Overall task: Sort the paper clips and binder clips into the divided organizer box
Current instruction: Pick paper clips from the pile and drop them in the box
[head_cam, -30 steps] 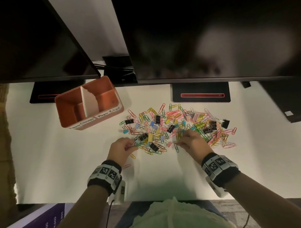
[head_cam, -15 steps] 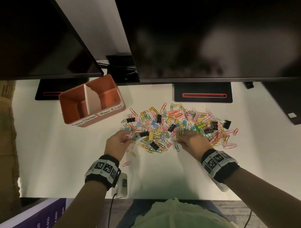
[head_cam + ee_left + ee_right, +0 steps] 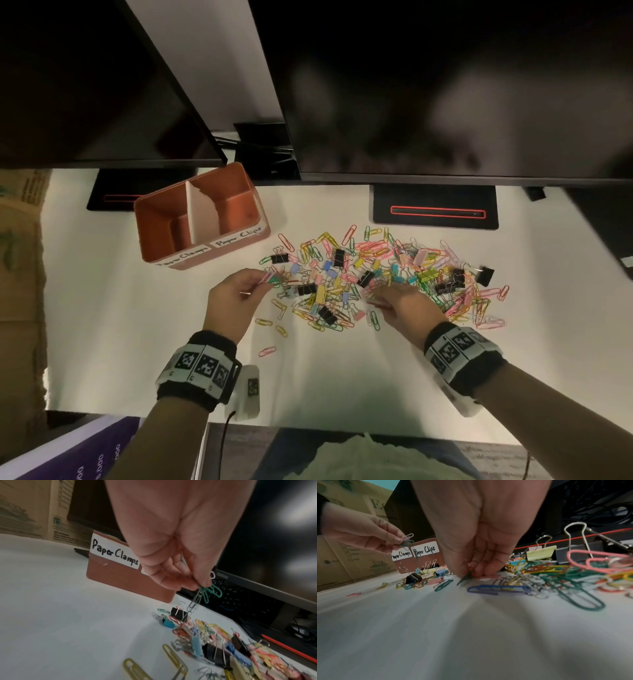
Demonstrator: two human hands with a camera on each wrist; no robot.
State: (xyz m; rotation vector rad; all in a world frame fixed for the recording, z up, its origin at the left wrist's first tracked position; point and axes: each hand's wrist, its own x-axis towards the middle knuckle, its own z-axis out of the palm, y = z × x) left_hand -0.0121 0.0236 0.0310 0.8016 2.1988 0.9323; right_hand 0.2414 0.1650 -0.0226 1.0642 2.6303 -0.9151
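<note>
Clips pile (image 3: 380,281): spread mid-frame on the white surface (image 3: 137,325), unsorted.
Organizer box (image 3: 200,251): upper left, both compartments look empty, labels facing the person.
Right hand (image 3: 402,303): fingers pinching clips at the pile's near edge, gathering more.
Left hand (image 3: 233,298): fingers pinching several paper clips (image 3: 204,593), raised, likely boxward.

Readable text:
- organizer box (image 3: 178,255), front wall, two white handwritten labels: "Paper Clamps" label (image 3: 115,553) under the 9 o'clock compartment, "Paper Clips" label (image 3: 425,549) under the 3 o'clock one. Both legible in head and right wrist views too.
- monitor bezel (image 3: 222,576): "ThinkVision", faint, left wrist view only.
- cardboard carton (image 3: 375,505) at 9 o'clock of the worktop: large "E…" cut off by the frame, small print unreadable.
- purple box (image 3: 68,466) at 7 o'clock: digits "000", rest cropped.
- wristbands (image 3: 202,366): square black-white fiducial markers, no text.
</note>
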